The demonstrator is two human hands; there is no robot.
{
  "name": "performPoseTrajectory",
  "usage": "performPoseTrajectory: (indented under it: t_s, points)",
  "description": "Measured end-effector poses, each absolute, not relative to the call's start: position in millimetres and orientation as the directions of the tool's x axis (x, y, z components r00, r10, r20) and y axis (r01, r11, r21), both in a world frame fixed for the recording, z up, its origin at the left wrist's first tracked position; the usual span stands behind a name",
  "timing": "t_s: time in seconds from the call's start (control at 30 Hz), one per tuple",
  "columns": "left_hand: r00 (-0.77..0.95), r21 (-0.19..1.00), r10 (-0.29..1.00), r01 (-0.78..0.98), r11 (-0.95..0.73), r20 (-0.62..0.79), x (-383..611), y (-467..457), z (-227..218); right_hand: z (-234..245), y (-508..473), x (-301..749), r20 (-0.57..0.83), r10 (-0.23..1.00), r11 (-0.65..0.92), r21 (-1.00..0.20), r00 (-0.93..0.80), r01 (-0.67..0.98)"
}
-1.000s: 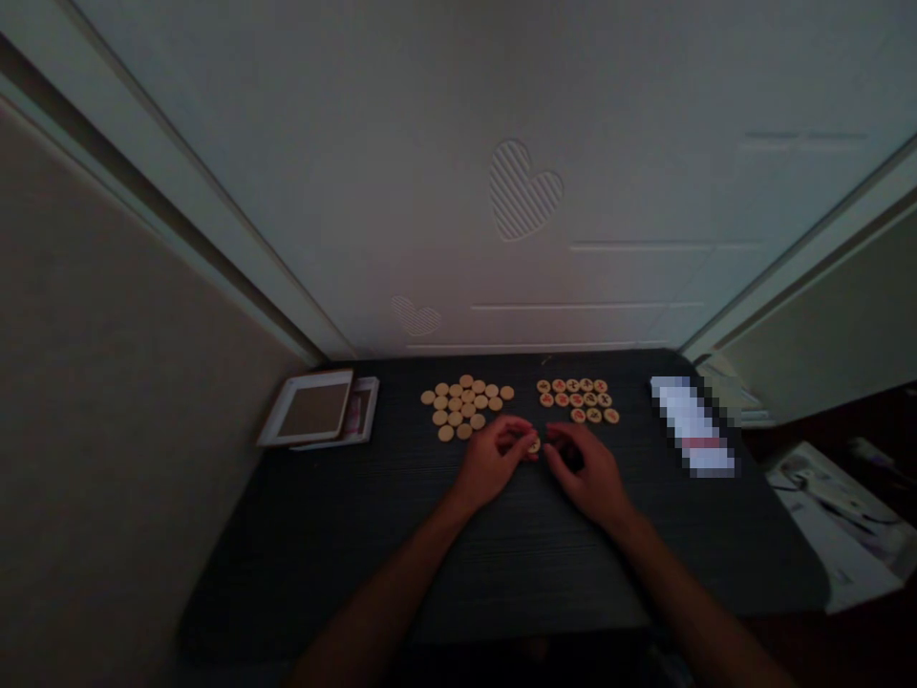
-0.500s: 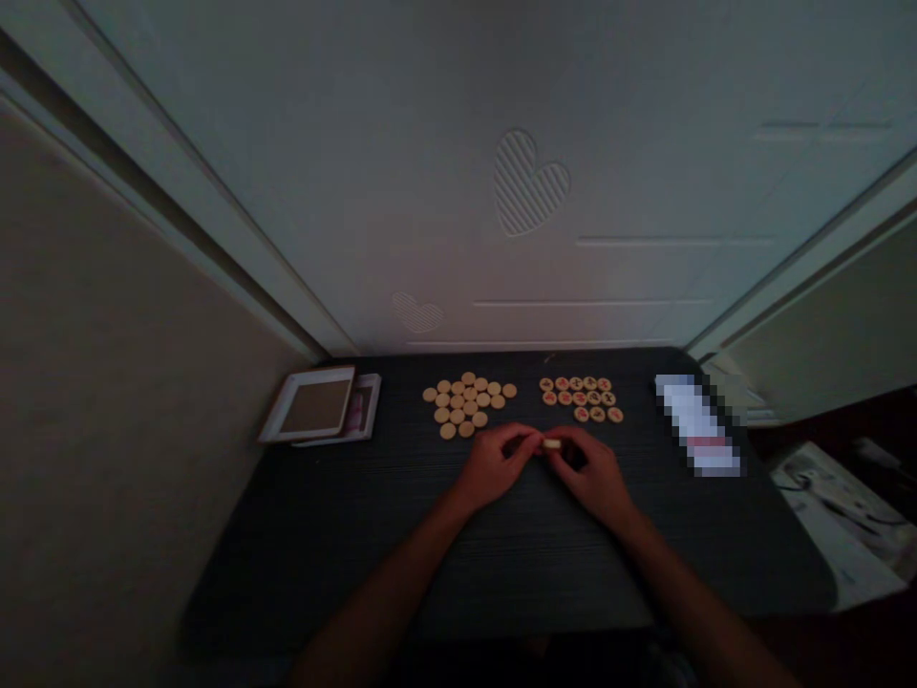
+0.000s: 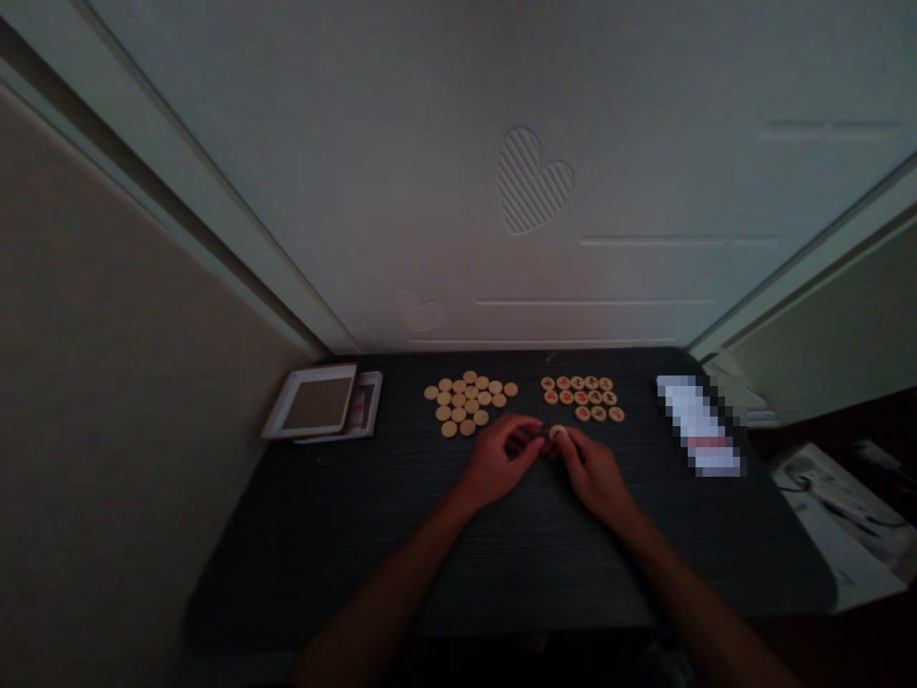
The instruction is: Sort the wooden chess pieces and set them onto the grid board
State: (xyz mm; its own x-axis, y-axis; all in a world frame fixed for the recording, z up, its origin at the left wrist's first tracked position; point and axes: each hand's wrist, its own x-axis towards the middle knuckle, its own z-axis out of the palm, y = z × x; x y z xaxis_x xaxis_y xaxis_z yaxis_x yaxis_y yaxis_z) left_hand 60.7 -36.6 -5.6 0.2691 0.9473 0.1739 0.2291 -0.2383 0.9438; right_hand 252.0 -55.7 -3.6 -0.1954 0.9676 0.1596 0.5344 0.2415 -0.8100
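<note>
In my right hand a round wooden Chinese chess piece is pinched between thumb and fingers, tilted so its light face shows. My left hand is just left of it, thumb and fingertips parted with nothing visible between them. Beyond the left hand lies a loose group of plain-faced chess pieces. Past my right hand, several pieces with red or dark characters face up lie in three rows, the nearest row shorter and set to the right.
Two shallow box parts overlap at the dark table's left edge. A blurred-out white object lies on the right side. The white panel with embossed hearts rises behind the table. Off the right edge are a white surface and cables.
The piece has turned from edge-on to face-up in my right hand. My left fingertips have come away from it and opened slightly. The laid-out pieces keep their arrangement.
</note>
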Motion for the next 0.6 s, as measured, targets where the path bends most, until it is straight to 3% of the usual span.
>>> performPoseTrajectory:
  t_s: [0.2,0.6]
  points:
    - [0.361,0.896,0.898,0.263,-0.357,0.252,59.2,-37.9,-4.9,-0.8,-58.0,249.9,0.153,0.957,0.27,-0.783,-0.246,0.561]
    - [0.417,0.853,0.874,0.333,-0.403,0.25,57.6,-39.4,-2.9,1.0,-57.6,250.7,0.141,0.957,0.257,-0.817,-0.253,0.517]
